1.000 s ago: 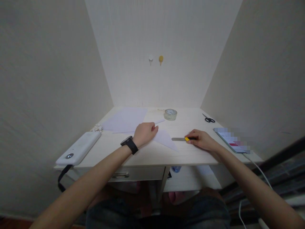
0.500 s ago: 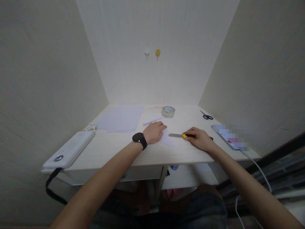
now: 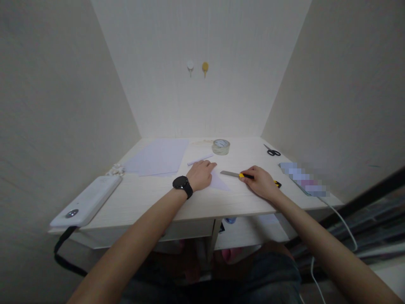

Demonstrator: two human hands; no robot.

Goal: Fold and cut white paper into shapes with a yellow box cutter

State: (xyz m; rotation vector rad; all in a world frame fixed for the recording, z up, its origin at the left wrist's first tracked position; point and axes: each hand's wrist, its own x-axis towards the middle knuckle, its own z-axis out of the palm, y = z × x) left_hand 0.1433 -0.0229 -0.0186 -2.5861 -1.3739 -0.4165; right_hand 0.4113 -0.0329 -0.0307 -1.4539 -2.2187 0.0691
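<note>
My left hand [image 3: 201, 175] lies over a small folded piece of white paper [image 3: 220, 183], pressing it to the desk with its fingers stretched out. A pointed corner of that paper shows to the right of the hand. My right hand [image 3: 261, 183] is closed around the yellow and black handle of a utility knife [image 3: 230, 173]. Its long grey blade is out and points left, the tip near the paper and apart from my left fingers. Just behind my left hand rests a thin rolled strip of paper [image 3: 200, 159].
Larger white sheets [image 3: 161, 154] lie at the back left. A roll of clear tape [image 3: 221, 147] and black-handled scissors [image 3: 273, 152] are farther back. A cabled phone [image 3: 300, 179] lies at the right edge, a white device with a strap [image 3: 87, 200] at the left. Walls enclose the desk [image 3: 136, 202].
The view has shifted slightly. My right hand has turned the knife a little, so its blade now slants with the tip raised in view. My left hand still presses the paper.
</note>
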